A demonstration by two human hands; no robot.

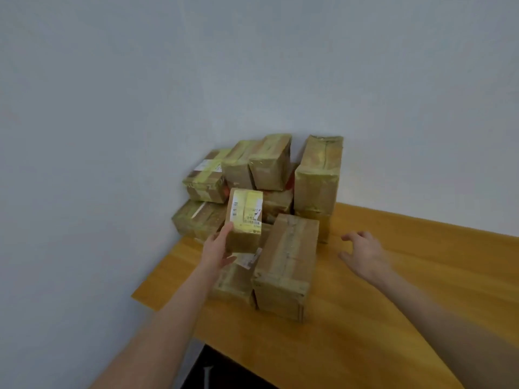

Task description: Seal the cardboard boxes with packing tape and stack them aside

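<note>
Wooden table holds stacked taped boxes; left fingers grip a small box, right fingers spread apart.

a smooth honey-yellow wooden worktop with a fine straight grain fills the lower right of the view, and its surface shows a soft sheen toward the near side. its far edge meets a plain pale grey-blue painted wall, which takes up the whole upper half of the view and runs on down the left side. the worktop's left corner juts out against that wall. under the near-left edge lies a dark shadowed space. within it stands a small pale upright shape, too blurred to identify.
</note>
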